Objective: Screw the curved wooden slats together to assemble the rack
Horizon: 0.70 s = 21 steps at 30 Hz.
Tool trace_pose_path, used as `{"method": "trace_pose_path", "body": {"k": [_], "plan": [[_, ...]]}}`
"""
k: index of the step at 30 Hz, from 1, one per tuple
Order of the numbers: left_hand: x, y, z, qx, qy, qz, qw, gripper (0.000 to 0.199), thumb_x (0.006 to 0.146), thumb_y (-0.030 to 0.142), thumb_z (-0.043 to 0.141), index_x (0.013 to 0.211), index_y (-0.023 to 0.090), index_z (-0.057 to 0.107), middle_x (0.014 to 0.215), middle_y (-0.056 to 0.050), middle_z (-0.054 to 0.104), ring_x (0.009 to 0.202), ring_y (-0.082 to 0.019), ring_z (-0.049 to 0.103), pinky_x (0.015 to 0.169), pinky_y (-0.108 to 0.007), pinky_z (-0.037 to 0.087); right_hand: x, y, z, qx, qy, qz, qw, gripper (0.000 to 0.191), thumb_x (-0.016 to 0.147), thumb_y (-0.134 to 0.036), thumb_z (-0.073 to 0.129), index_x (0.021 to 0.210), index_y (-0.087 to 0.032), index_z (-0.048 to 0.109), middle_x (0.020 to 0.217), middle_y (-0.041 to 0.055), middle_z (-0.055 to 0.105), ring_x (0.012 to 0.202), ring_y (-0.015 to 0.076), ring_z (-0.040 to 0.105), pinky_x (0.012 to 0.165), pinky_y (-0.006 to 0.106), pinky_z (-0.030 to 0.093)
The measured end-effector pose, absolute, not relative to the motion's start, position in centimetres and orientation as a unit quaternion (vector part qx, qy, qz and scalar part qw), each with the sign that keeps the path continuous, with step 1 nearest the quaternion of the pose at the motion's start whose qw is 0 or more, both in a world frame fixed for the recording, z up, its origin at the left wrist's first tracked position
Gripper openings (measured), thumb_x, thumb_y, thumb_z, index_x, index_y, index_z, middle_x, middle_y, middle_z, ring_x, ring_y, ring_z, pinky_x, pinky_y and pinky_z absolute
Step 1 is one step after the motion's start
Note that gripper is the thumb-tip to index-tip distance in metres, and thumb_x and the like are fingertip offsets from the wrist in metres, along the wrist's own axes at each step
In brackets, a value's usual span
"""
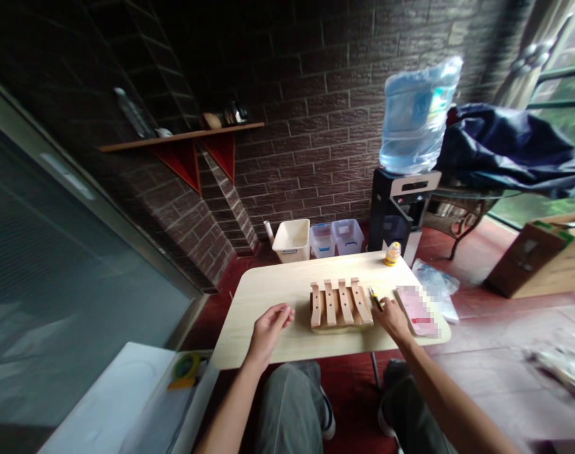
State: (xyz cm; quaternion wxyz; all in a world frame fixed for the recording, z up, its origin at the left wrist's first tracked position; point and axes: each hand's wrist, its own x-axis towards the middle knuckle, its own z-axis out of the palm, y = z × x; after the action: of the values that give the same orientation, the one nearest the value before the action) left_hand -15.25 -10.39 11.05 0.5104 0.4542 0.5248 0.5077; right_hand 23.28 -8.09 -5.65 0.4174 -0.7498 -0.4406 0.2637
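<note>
On the pale table (263, 287) stands a wooden piece (342, 304) with several curved slats side by side, each with a dark hole. My right hand (392, 317) is just right of it, its fingers closed on a yellow and black tool (375, 299) whose tip points away from me. To the left of the wooden piece, my left hand (270, 325) hovers over the table with thumb and fingertips pressed together. Whatever may be between those fingertips is too small to make out.
A pink booklet (415, 309) lies at the table's right side. A small yellow-capped container (392, 253) stands at the far right corner. Plastic bins (292, 239) and a water dispenser (396, 211) are beyond the table.
</note>
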Motion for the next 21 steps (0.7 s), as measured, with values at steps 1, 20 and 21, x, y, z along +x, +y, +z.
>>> {"method": "trace_pose_path", "body": {"k": [1,20,21], "plan": [[-15.1,-10.4,11.4,0.458,0.524,0.509,0.507,0.064,0.070,0.063,0.094,0.110,0.014,0.081,0.100,-0.012,0.085,0.089,-0.022,0.079,0.089,-0.037,0.063,23.2,-8.1,-5.8,-0.751,-0.433,0.273,0.417,0.038,0.105,-0.040,0.071,0.138,-0.021,0.067,0.142,0.0112,0.068,0.119,0.0266,0.071,0.100,0.049,0.063],[-8.5,-18.9,16.6,0.516,0.468,0.502,0.513,0.036,0.077,0.047,0.092,0.095,0.019,0.078,0.098,-0.010,0.082,0.098,-0.026,0.077,0.094,-0.034,0.062,15.6,-25.2,7.1,-0.489,-0.406,0.492,0.595,0.047,0.098,-0.066,0.065,0.119,-0.024,0.073,0.089,0.0043,0.069,0.070,0.0202,0.060,0.062,0.031,0.051],[-8.5,-19.5,16.9,0.518,0.467,0.501,0.512,0.035,0.077,0.047,0.092,0.094,0.019,0.078,0.098,-0.010,0.082,0.097,-0.025,0.077,0.094,-0.033,0.062,14.8,-26.0,7.9,-0.480,-0.411,0.502,0.591,0.046,0.099,-0.065,0.064,0.120,-0.025,0.073,0.083,0.0023,0.066,0.066,0.0192,0.057,0.060,0.030,0.048]]}}
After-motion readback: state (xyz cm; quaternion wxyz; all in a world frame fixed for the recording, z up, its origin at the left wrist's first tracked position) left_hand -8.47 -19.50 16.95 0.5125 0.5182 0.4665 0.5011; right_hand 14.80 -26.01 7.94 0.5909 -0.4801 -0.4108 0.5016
